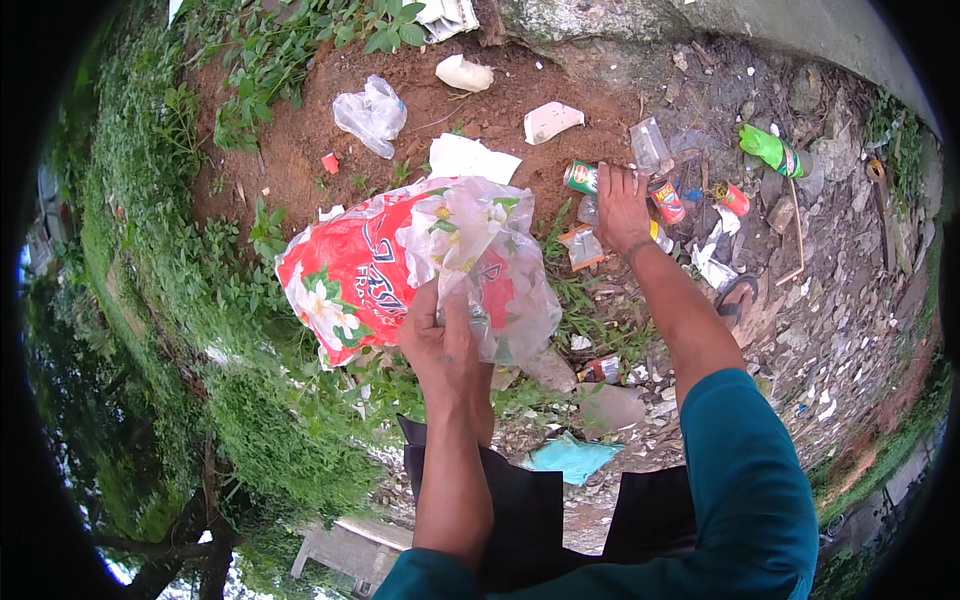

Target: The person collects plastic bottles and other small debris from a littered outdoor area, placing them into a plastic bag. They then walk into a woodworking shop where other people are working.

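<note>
My left hand [440, 340] pinches the rim of a red and clear plastic bag [345, 265] printed with white flowers. The bag bulges out in front of me, and its contents are hidden. To the right, my right hand [622, 210] is closed round one end of a green can [580, 177]; its other end sticks out to the left of the fingers. Just right of that hand lies a red snack packet [667, 203], with a clear plastic container [649, 147] beyond it. A small clear packet with an orange edge [581, 247] lies below the wrist.
A green plastic bottle [768, 150] and a red can [732, 198] lie farther right. Behind the bag are a crumpled clear bag [371, 115] and a white sheet [470, 158]. A sandalled foot [738, 298] stands on the stony ground. Teal plastic [575, 458] lies near me.
</note>
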A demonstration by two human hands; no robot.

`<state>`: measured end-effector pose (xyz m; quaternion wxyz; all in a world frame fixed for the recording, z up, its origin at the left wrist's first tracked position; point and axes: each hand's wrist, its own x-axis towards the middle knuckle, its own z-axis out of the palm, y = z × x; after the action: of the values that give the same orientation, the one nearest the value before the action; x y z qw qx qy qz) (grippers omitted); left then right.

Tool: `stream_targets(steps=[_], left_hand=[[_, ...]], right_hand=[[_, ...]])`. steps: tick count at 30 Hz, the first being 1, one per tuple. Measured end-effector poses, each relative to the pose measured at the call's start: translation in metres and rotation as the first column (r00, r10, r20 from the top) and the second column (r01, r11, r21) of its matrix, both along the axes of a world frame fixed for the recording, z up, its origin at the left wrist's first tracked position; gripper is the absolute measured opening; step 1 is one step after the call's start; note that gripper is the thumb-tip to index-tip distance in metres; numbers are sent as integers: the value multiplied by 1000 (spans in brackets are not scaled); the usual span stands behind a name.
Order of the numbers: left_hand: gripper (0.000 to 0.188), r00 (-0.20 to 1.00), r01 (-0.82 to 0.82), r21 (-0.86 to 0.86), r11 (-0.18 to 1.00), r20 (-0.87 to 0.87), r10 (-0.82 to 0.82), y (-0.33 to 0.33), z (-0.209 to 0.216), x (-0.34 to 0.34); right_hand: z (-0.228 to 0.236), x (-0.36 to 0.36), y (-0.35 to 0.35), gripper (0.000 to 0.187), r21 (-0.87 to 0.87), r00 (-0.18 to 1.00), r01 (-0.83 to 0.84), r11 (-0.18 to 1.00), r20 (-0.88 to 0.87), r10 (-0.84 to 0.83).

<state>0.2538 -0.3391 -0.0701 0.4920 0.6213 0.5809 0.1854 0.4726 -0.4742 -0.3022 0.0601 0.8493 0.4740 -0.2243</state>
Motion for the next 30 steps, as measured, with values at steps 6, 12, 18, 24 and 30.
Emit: stream_targets(steps=[6, 12, 18, 24, 30], left_hand=[[37, 991, -46, 43, 998, 131, 40, 19, -9, 19], [48, 999, 49, 84, 995, -7, -49, 30, -9, 33], [43, 998, 69, 164, 984, -19, -67, 35, -11, 31], [49, 998, -59, 236, 970, 4, 60, 25, -18, 16], [51, 997, -66, 227, 972, -19, 72, 31, -21, 5]], right_hand=[[43, 15, -1, 91, 336, 702, 712, 617, -356, -616], [112, -31, 15, 93, 137, 17, 855, -500, -971, -237], [138, -184, 49, 67, -122, -95, 982, 144, -979, -179], [42, -27, -49, 37, 338, 363, 918, 209, -496, -789], [-16, 33, -82, 62, -85, 752, 656, 750, -13, -659]])
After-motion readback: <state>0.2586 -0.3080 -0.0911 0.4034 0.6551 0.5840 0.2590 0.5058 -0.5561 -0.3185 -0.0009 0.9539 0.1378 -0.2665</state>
